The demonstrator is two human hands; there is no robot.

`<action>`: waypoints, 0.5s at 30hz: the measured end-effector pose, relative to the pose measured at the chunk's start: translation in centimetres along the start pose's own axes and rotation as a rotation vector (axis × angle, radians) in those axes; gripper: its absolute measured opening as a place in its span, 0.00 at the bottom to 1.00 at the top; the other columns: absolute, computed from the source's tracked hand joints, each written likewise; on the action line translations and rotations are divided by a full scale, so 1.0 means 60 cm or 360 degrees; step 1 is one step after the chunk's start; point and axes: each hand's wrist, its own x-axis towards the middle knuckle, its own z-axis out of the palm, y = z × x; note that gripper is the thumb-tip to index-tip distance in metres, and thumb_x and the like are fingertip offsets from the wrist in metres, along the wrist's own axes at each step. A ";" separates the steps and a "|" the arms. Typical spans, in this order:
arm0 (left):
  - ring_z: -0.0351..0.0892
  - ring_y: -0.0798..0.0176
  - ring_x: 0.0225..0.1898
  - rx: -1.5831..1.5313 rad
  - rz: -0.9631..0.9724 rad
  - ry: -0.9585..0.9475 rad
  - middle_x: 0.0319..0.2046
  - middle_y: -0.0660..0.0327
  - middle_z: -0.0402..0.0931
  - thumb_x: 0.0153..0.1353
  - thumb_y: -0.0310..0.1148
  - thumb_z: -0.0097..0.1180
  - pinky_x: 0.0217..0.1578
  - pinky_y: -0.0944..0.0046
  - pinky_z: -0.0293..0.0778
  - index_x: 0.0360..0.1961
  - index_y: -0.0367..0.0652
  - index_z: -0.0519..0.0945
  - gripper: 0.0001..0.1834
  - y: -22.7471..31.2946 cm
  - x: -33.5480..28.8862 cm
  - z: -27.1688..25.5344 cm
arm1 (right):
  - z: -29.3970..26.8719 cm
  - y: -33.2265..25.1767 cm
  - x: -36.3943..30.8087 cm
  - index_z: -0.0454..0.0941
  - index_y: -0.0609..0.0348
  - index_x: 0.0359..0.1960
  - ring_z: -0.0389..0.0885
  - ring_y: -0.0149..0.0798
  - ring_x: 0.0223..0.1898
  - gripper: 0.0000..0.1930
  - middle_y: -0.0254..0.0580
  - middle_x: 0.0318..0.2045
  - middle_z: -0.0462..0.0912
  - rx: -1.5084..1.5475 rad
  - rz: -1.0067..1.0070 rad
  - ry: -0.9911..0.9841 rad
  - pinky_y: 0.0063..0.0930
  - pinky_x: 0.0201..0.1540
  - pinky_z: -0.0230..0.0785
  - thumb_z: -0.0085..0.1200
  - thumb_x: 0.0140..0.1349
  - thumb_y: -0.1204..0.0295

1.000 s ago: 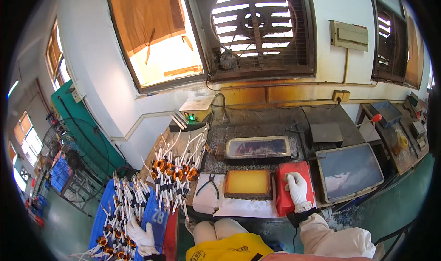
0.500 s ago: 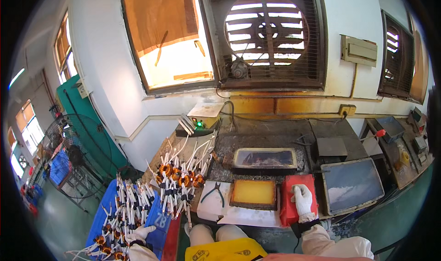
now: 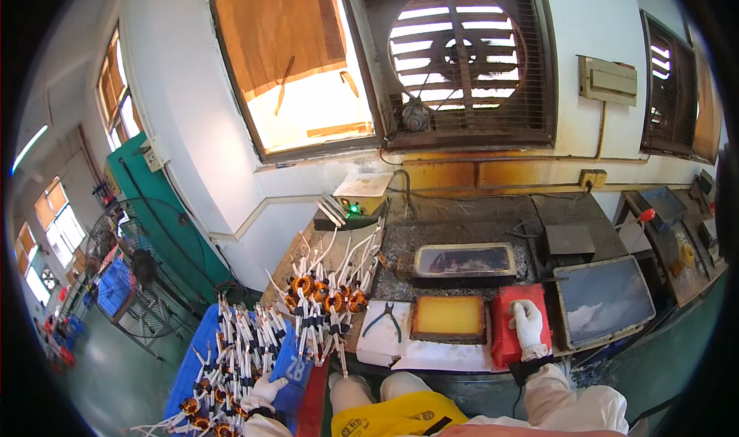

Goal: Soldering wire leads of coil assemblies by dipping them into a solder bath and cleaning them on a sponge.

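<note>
My left hand (image 3: pixel 265 391), in a white glove, lies over the copper-wound coils (image 3: pixel 202 420) with white-sleeved leads in a blue bin (image 3: pixel 292 379). Its thumb side is stretched out, and the other fingers are partly lost among the leads. On top of a red block-shaped box (image 3: pixel 504 343) rests my right hand (image 3: pixel 528 328), also gloved, with its fingers curled in. Whatever those fingers hold, if anything, is hidden. More coils (image 3: pixel 327 302) are heaped on the bench between the bin and a pair of pliers (image 3: pixel 383 323).
Left of the red box is a tray of yellow material (image 3: pixel 449 316); behind it stands a metal-rimmed trough (image 3: pixel 465 261). A wide grey bath (image 3: pixel 604 302) lies to the right. A small box with a green light (image 3: pixel 354 208) sits at the back. A floor fan (image 3: pixel 142 271) stands far left.
The whole view has shifted, so the scene sits further right and slightly lower in places. Both hands keep about the same places, on the coils and the red box.
</note>
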 end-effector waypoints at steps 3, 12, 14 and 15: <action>0.79 0.60 0.34 0.0039 0.0062 0.0032 0.34 0.56 0.80 0.46 0.43 0.61 0.39 0.63 0.72 0.45 0.42 0.77 0.25 -0.082 0.055 0.003 | -0.003 -0.003 0.002 0.74 0.62 0.33 0.69 0.24 0.15 0.09 0.35 0.24 0.76 0.0013 -0.0023 -0.0005 0.17 0.19 0.63 0.43 0.63 0.70; 0.79 0.60 0.34 0.0131 0.0044 -0.0032 0.33 0.56 0.80 0.46 0.44 0.60 0.40 0.64 0.72 0.43 0.41 0.78 0.24 -0.033 0.020 -0.006 | -0.006 0.013 -0.007 0.74 0.63 0.34 0.71 0.24 0.16 0.08 0.35 0.24 0.76 0.0119 -0.0011 0.0049 0.17 0.20 0.64 0.45 0.62 0.72; 0.79 0.59 0.34 0.0136 0.0030 -0.0035 0.33 0.55 0.80 0.46 0.44 0.60 0.40 0.64 0.72 0.43 0.41 0.78 0.25 -0.034 0.023 -0.003 | -0.009 0.018 -0.008 0.74 0.63 0.34 0.71 0.24 0.16 0.08 0.35 0.24 0.76 0.0123 -0.0025 0.0052 0.17 0.19 0.64 0.45 0.62 0.72; 0.80 0.59 0.34 0.0166 0.0069 0.0028 0.33 0.55 0.80 0.46 0.44 0.60 0.40 0.64 0.72 0.43 0.40 0.78 0.25 -0.034 0.021 -0.002 | -0.010 0.018 -0.011 0.74 0.63 0.34 0.71 0.24 0.16 0.08 0.35 0.24 0.76 0.0130 -0.0033 0.0042 0.17 0.19 0.64 0.45 0.62 0.72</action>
